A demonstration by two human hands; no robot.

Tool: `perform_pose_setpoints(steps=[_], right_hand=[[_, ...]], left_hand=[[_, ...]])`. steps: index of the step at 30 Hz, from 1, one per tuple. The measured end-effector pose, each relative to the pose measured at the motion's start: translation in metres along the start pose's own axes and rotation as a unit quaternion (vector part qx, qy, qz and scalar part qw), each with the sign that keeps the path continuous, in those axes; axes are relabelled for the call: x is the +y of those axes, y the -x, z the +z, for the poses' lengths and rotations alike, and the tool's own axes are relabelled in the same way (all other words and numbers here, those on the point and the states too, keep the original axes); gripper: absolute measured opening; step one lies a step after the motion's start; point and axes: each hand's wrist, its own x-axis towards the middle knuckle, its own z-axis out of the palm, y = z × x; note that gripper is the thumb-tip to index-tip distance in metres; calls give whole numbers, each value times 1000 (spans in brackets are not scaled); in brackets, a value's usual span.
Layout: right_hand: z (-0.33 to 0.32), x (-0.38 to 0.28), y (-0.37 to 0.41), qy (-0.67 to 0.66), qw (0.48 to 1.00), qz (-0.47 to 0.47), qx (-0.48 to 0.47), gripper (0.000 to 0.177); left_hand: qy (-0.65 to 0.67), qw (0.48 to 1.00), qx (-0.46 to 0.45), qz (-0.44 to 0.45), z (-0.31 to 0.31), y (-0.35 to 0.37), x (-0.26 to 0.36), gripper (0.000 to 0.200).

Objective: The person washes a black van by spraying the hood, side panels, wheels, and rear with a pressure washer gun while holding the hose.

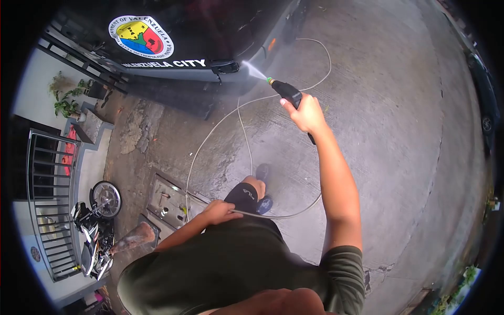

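Note:
My right hand (306, 113) is wrapped round the grip of a black pressure washer spray gun (287, 92), arm stretched forward. From the gun's green-tipped nozzle (270, 80) a white fan of water (254, 70) sprays at the lower corner of a black vehicle (210, 26), close to its black side piece (226, 67). Down by my thigh, my left hand (218, 212) closes round a thin pale hose (283, 217). That hose loops across the ground in front of me and past my legs.
Wet concrete (388, 157) spreads to the right, with a dark car (480, 94) at the far edge. On the left are a motorcycle (97, 236), a metal railing (52, 210), a traffic cone (134, 239), a ground grate (170, 197) and potted plants (65, 105).

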Motion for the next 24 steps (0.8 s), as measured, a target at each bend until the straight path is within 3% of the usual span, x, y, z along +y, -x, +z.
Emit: perform_pose_setpoints(steps=[3,4,8,9,12,15,22,24], right_hand=[[-11,6,-41,-25,999,28,-37,45],[0,29,-66,-41,999,-15,9,48],[21,68,-140,-294,950,92,-59,45],[18,59,-144,-332,933,117,-73,33],[51,79,-176,-409,896,124,-119,33],[54,78,-193,-440,875,158,-129,32],[28,92,-250,-502,838,200,-75,31],[26,94,-257,-496,838,205,-100,32]], left_hand=[[24,999,31,-4,4,-26,5,60],[39,998,53,4,6,-36,5,60],[83,971,222,38,15,-55,-12,61],[86,959,269,8,20,-52,-20,63],[103,923,352,-113,4,-18,-9,70],[68,908,379,-167,1,8,8,73],[74,875,414,-240,-1,-7,66,73],[64,870,410,-265,7,-5,78,74]])
